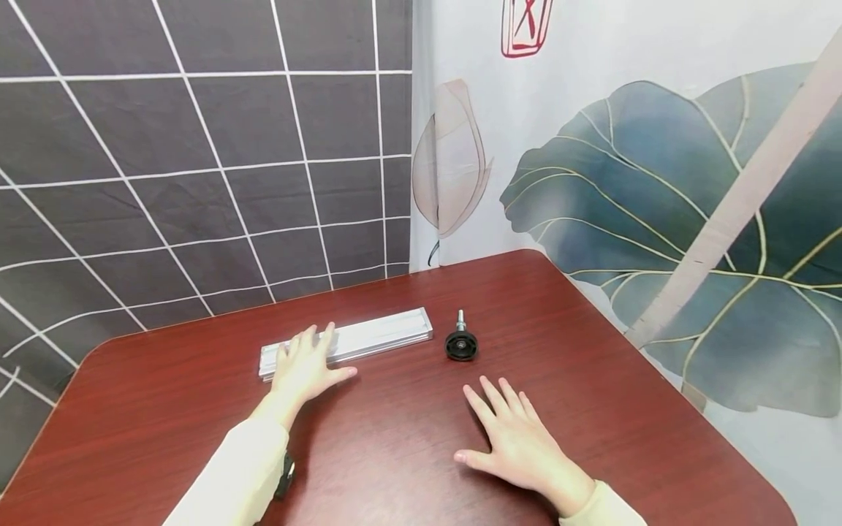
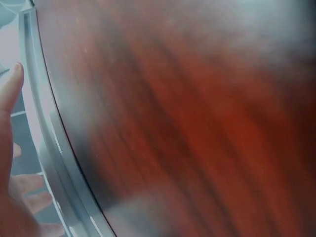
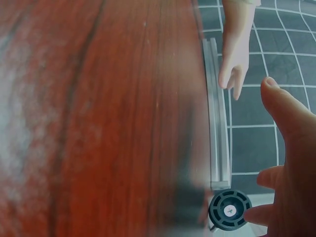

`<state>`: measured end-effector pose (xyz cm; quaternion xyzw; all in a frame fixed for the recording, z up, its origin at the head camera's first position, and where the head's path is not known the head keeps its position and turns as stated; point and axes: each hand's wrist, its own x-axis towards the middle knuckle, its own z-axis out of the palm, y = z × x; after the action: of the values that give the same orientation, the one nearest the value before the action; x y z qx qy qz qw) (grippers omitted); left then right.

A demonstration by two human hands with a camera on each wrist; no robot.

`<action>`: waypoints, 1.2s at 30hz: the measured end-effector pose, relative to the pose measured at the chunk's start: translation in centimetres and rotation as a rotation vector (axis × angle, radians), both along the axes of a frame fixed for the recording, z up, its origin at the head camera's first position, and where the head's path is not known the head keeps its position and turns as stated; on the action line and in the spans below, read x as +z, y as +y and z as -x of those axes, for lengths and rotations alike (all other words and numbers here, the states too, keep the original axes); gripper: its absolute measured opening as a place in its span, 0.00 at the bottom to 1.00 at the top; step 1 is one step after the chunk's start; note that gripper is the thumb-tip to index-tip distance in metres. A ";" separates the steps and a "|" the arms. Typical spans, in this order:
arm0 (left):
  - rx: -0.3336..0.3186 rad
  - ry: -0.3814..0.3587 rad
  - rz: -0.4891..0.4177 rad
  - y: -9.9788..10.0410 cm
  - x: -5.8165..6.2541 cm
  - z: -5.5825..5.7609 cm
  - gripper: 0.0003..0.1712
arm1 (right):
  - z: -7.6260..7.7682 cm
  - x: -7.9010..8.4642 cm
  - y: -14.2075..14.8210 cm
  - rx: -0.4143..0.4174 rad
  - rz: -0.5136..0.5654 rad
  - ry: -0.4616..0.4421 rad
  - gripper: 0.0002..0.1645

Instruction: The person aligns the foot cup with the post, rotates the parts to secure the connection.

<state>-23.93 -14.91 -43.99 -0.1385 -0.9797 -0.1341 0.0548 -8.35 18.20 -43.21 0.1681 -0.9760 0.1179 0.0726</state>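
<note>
A long silver aluminium profile lies on the table left of centre. My left hand is over its left part, fingers spread and thumb pointing right; in the left wrist view the hand shows at the edge beside the bar. Just past the bar's right end is a levelling foot, its round black base facing me and its threaded stud pointing back. Nearer the front, my right hand hovers with straight, parted fingers and holds nothing. The right wrist view shows the foot's ribbed base near those fingertips.
The reddish-brown wooden table has rounded corners. Behind it hangs a dark grey cloth with a white grid. A white curtain with large printed leaves runs along the right side. A black object shows by my left sleeve.
</note>
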 end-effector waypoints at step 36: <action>-0.132 -0.032 -0.040 0.8 -0.2 3.7 0.50 | 0.9 -0.3 -0.3 -0.046 0.030 -0.052 0.53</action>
<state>-27.64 -14.12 -44.15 -0.1996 -0.9663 -0.1592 0.0330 -9.28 17.93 -43.53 0.1413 -0.9793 0.1353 0.0525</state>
